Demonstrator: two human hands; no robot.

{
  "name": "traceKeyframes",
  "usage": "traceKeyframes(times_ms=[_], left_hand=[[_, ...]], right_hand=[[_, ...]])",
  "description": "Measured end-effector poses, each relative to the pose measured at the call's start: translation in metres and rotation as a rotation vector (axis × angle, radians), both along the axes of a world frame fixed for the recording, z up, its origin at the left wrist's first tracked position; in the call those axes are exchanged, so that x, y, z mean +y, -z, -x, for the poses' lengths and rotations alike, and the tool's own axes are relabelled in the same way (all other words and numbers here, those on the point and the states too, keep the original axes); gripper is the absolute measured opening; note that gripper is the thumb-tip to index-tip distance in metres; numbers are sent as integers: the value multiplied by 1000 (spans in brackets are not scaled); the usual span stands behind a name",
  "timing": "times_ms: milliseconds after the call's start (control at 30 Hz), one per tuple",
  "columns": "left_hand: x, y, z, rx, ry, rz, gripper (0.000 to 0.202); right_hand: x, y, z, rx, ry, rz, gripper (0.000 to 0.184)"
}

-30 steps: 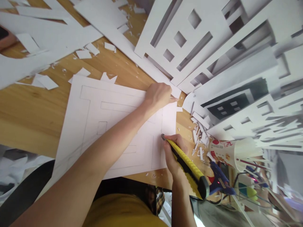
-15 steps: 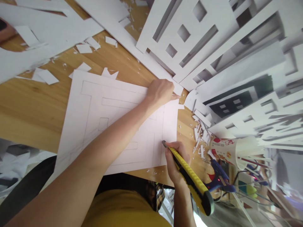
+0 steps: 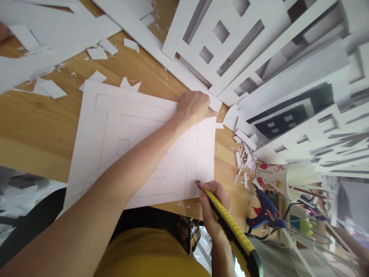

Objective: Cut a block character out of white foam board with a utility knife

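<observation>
A white sheet of card (image 3: 135, 130) with pencilled rectangles lies flat on the wooden table (image 3: 34, 127). My left hand (image 3: 193, 107) reaches across it, fingers curled and pressing down on its far right corner. My right hand (image 3: 211, 202) is wrapped round a yellow and black utility knife (image 3: 230, 227). The knife's tip rests on the card near its lower right edge, on a pencilled vertical line.
White model buildings (image 3: 259, 65) with cut-out windows stand close on the right and behind. Paper offcuts (image 3: 243, 161) litter the table. A paper cup (image 3: 276, 179) lies on its side beside a blue glue gun (image 3: 263, 213). Large white sheets (image 3: 43, 42) cover the upper left.
My right hand has drawn the knife down the vertical line towards me, close to the card's near edge. My left hand has stayed pressed on the far corner.
</observation>
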State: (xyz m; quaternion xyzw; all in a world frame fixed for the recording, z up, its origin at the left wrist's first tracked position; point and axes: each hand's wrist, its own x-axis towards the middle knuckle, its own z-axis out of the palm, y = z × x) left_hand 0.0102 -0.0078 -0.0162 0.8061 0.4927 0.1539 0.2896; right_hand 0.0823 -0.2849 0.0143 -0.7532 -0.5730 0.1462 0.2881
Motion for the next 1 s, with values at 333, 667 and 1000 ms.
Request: traceKeyframes(times_ms=[333, 667, 1000], left_hand=[[-1, -2, 0, 13, -4, 15, 52], [-2, -3, 1, 23, -7, 9, 56], [-1, -4, -1, 31, -18, 33, 50]], right_hand=[[-21, 1, 6, -24, 33, -10, 15], [-34, 10, 7, -49, 29, -47, 23], [-38, 8, 5, -62, 6, 45, 17]])
